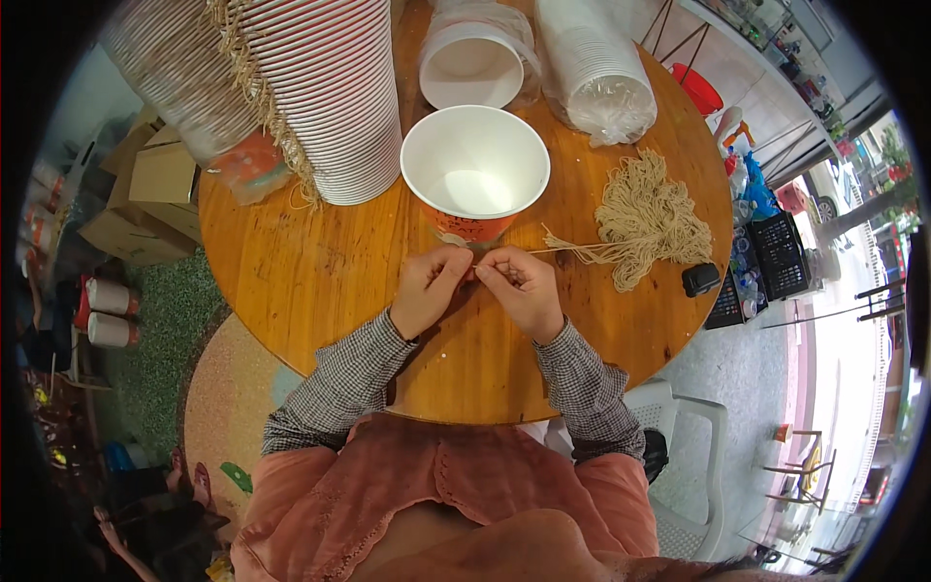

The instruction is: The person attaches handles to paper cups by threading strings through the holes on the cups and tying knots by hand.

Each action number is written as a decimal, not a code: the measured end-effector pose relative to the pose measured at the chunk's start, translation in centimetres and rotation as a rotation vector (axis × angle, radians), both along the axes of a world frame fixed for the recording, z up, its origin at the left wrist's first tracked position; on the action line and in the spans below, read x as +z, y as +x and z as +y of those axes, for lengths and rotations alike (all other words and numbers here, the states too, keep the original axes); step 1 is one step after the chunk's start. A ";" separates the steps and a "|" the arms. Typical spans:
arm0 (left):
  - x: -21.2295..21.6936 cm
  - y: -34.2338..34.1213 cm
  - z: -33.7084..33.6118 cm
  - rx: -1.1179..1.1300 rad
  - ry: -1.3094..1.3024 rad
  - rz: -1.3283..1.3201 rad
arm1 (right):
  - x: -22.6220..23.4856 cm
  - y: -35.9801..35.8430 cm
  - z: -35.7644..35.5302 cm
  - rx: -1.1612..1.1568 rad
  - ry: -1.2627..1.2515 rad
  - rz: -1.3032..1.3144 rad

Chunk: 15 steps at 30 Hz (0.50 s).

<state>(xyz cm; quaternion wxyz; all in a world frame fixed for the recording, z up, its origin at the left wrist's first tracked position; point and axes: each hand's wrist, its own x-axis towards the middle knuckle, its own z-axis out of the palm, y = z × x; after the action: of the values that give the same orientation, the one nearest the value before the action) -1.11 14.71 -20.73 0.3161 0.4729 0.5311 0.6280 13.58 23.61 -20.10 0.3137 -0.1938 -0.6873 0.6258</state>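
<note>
Both hands are tucked up right against the base of the paper bowl (475,165), knuckles facing each other in the middle of the round wooden table (291,262). Left hand (427,288) is curled nearly closed, fingertips pinched together at the bottom edge of the bowl, and it looks like it's got the end of a beige string (567,248) between them, though the exact grip is too small to make out. Right hand (522,288) is curled the same way, fingers bunched and pinching that same string, which runs off to the right across the table. Both wrists are bent in, and the checked sleeves (592,388) come up from the lower edge at an angle so the forearms make a V.

The bowl is white inside, orange outside, standing upright and touching the fingertips. The string leads to a loose bundle of beige strings (648,218) lying flat on the right side of the table, well apart from the hands. Just past it near the table edge there's a small black object (700,279).

Further back: a tall leaning stack of bowls (335,97) with red rims on the left, with some straw-like strands hanging over it, and a stack of lids in clear plastic (592,68) at the top right.
</note>
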 end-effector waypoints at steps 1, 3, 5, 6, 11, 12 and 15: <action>-0.1 -0.1 0.0 -0.003 0.000 0.001 | 0.1 0.0 -0.1 -0.003 0.000 0.001; -0.4 -0.3 0.0 0.041 -0.012 0.191 | 0.4 -0.1 -0.2 -0.002 0.010 -0.035; -0.4 0.0 0.0 0.056 0.017 0.205 | 0.2 -0.3 -0.1 -0.023 0.023 -0.027; -0.4 0.1 0.0 0.079 0.044 0.219 | 0.1 -0.3 -0.1 -0.035 0.035 -0.020; -0.6 0.1 0.2 0.044 0.040 0.205 | 0.4 -0.3 0.0 -0.076 0.026 -0.069; -0.7 0.2 0.3 0.040 0.042 0.189 | 0.4 -0.2 0.1 -0.086 0.056 -0.103; -1.4 0.1 0.5 0.031 0.037 0.165 | 0.8 -0.2 0.1 -0.125 0.152 -0.150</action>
<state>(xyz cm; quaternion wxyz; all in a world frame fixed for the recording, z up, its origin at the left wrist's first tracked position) -1.04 15.17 -22.17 0.2528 0.5204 0.5509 0.6014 13.41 23.68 -19.27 0.3135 -0.2582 -0.7408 0.5350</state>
